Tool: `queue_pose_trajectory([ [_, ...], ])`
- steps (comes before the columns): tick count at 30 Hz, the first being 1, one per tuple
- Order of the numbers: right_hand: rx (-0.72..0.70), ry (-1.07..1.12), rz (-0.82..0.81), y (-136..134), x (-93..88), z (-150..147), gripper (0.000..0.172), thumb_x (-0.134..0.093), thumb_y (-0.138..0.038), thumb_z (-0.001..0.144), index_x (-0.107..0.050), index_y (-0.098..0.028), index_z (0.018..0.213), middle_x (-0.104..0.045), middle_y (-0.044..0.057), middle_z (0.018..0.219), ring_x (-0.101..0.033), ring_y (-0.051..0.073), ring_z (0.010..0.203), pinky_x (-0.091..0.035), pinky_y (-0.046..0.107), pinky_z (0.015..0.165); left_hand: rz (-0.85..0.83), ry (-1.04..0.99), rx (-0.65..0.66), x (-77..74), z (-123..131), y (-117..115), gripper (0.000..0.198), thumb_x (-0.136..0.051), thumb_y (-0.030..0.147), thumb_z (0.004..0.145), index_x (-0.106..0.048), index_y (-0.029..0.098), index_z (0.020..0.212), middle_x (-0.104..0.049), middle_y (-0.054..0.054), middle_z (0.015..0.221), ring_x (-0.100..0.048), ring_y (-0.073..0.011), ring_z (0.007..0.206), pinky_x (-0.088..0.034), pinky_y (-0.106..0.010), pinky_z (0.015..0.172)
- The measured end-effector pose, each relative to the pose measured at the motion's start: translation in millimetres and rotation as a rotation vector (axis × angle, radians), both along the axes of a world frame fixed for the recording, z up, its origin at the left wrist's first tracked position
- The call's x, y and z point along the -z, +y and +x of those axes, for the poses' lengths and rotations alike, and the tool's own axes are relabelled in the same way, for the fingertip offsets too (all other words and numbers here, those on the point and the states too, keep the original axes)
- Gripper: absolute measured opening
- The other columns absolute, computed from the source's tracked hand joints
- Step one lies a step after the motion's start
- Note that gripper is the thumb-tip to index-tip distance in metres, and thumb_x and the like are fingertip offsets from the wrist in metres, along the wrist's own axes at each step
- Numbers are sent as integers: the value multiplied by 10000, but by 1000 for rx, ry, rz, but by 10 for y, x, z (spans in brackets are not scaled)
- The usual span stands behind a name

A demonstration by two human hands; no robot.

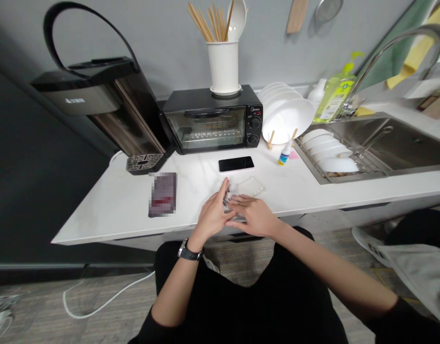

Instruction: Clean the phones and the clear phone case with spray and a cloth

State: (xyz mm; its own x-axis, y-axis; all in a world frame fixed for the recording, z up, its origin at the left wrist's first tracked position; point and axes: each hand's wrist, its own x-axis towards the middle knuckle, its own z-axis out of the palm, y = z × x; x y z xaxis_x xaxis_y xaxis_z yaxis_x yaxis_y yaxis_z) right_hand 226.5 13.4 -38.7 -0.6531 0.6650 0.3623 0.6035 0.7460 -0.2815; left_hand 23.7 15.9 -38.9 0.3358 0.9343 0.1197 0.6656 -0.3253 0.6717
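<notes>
My left hand (211, 215), with a dark-strapped watch on its wrist, curls around a small clear and silvery thing (227, 193) at the counter's front edge. From the other side my right hand (254, 216) reaches over it, thumb below and fingers on top, meeting the left. Between them the hands cover most of this thing, so its kind is unclear. Just beyond my right fingers lies a flat, clear plastic piece (254, 185), like a shallow lid. A phone (236, 164) with a dark screen rests farther back. Left of my hands is a blurred-out purplish packet (162, 195).
A black toaster oven (209, 129) and a tall drink dispenser (123, 114) stand behind. To the right are a small bottle (284, 154), upright plates (288, 117), and a sink (402, 143) with bowls. Part of another person (417, 267) shows at lower right.
</notes>
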Motion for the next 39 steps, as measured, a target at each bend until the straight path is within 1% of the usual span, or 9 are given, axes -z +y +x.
queue_pose_trajectory([
  [6,222,-79,40,199,-68,571,373,-475,-463,1080,-754,-252,1208,-777,75,1241,-737,247,1157,-439,486,1180,41,4,-18,35,36,-1,1083,-763,386,870,-51,310,1682,-444,-97,1647,-494,-284,1469,-396,-463,1220],
  [11,187,-25,64,157,26,125,569,-564,-598,1006,-700,-127,1296,-720,184,1327,-656,310,1295,-492,456,1130,40,14,-11,32,15,-2,1028,-725,345,885,-82,286,1685,-485,-108,1614,-509,-285,1451,-409,-451,1206],
  [15,4,49,-6,-63,60,51,508,-560,-606,1008,-709,-200,1275,-730,113,1337,-666,258,1290,-460,451,1175,22,44,-34,-6,32,-17,1021,-731,330,873,-114,271,1684,-507,-122,1591,-524,-304,1428,-424,-460,1187],
  [20,235,-61,66,155,-14,578,362,-485,-431,1078,-740,-222,1226,-769,104,1253,-730,268,1173,-456,505,1161,46,42,-58,1,69,-17,1056,-771,417,861,-111,312,1678,-542,-100,1565,-553,-305,1397,-424,-472,1183],
  [23,295,-78,86,239,-30,372,458,-491,-520,1060,-726,-166,1230,-754,163,1262,-727,298,1163,-459,507,1152,45,46,-54,15,56,-5,1042,-761,400,863,-116,319,1677,-538,-92,1570,-553,-300,1398,-426,-467,1181],
  [27,89,21,31,17,-2,-128,587,-542,-662,991,-724,-146,1205,-749,163,1272,-693,284,1226,-486,427,1136,23,41,-32,-2,31,3,1000,-710,329,879,-118,267,1683,-511,-133,1586,-538,-307,1415,-431,-464,1174],
  [31,134,26,4,-114,-4,140,460,-511,-583,1039,-736,-216,1202,-766,104,1258,-714,258,1200,-459,458,1160,13,50,-66,-24,55,-6,1018,-737,361,871,-128,259,1681,-518,-129,1583,-535,-310,1417,-425,-462,1179],
  [35,345,-59,71,98,-39,520,423,-454,-493,1082,-751,-205,1168,-783,119,1206,-754,269,1093,-460,495,1143,44,52,-72,-8,78,-11,1036,-756,420,868,-119,320,1678,-554,-87,1557,-557,-301,1393,-421,-474,1184],
  [39,385,-51,93,146,-46,100,558,-479,-586,1044,-732,-104,1167,-758,209,1216,-714,328,1156,-502,489,1091,51,39,-61,10,59,-4,1012,-732,364,866,-129,318,1677,-542,-89,1568,-552,-301,1400,-425,-473,1184],
])
